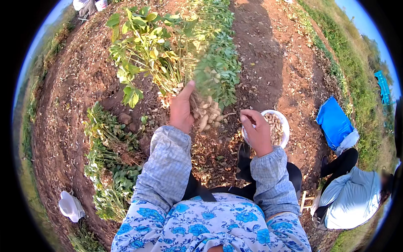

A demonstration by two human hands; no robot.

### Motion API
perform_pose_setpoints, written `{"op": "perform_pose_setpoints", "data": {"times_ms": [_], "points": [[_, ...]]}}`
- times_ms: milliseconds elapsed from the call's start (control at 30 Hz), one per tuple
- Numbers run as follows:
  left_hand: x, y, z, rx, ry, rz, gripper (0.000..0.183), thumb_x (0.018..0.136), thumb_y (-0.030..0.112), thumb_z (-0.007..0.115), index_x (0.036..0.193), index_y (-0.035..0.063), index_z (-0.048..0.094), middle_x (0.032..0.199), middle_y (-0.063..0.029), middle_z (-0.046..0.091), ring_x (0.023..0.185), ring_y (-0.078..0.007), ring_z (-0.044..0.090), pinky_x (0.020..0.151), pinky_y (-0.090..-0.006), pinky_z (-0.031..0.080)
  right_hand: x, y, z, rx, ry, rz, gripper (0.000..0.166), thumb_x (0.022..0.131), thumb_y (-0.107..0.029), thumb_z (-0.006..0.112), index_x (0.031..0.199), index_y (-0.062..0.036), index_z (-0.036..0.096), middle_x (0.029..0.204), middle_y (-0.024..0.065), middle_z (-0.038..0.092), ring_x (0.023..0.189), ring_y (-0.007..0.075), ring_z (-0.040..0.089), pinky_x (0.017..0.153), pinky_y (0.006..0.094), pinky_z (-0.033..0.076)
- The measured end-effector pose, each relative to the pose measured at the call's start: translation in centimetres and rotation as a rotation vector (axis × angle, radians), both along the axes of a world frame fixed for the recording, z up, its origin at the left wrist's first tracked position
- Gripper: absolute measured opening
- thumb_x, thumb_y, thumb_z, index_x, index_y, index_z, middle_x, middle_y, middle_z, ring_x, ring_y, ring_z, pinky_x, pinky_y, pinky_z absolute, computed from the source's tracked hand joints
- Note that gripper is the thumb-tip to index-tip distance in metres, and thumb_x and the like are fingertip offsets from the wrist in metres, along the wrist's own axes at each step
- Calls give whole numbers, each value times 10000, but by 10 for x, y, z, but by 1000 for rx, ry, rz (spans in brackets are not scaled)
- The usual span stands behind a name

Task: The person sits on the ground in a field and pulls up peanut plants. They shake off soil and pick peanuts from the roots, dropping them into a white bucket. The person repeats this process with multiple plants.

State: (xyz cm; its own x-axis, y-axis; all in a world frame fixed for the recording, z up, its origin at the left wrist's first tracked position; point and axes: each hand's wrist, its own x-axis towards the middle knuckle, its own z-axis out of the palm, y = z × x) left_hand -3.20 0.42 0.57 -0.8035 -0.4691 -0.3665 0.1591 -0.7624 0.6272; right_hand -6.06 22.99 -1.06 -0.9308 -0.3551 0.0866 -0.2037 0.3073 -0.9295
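My left hand grips an uprooted bunch of peanut plants by the stem bases. The leafy tops spread up and away from me. A cluster of pale peanut pods hangs from the roots, just right of that hand. My right hand is over the left part of a white bucket, its thumb and forefinger curled close together. Whether anything is between those fingers cannot be made out. Loose peanuts lie in the bucket, partly hidden by this hand.
Pulled plants lie in a row at my left. A row of green plants stands ahead. At right are a blue sack and a bent-over person. A white bag or container stands at lower left; another person is far off.
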Motion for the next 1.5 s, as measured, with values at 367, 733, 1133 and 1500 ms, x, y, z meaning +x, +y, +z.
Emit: {"op": "perform_pose_setpoints", "data": {"times_ms": [367, 733, 1133, 1500], "points": [[-9, 7, -23, -272, -214, 227, 931, 769, 170, 800, 1418, -122, 198, 1075, -238, 572, 807, -236, 631, 639, -364, 541, 19, -85, 21, 378, 622, 197, 392, 730, -128, 740, 1072, -63, 559, 1077, 119, 575, 995, 340, 549, 850, 429, 463], [-12, 5, -24, -427, -301, 196, 478, 779, 50, 781, 1137, 3, 468, 969, -87, 616, 789, -182, 624, 662, -319, 520, 6, -83, 28, 579, 501, 283, 303, 745, -206, 744, 968, -102, 567, 959, 100, 561, 902, 315, 603, 698, 422, 515], [-11, -6, -37, -564, -258, 101, 1109, 690, 363, 853, 1373, -240, 221, 1248, -326, 514, 1106, -304, 567, 952, -330, 462, -10, -63, 34, 390, 101, 485, 221, 814, -124, 653, 1031, -96, 616, 932, 81, 630, 813, 229, 665, 669, 367, 518], [-13, 2, -35, -705, -228, 224, 723, 737, 209, 827, 1222, -120, 404, 1058, -169, 607, 906, -202, 591, 804, -291, 485, 5, -76, -1, -597, -922, 170, 151, 940, -103, 605, 1071, -51, 550, 915, 51, 632, 851, 175, 661, 681, 265, 549]]}}
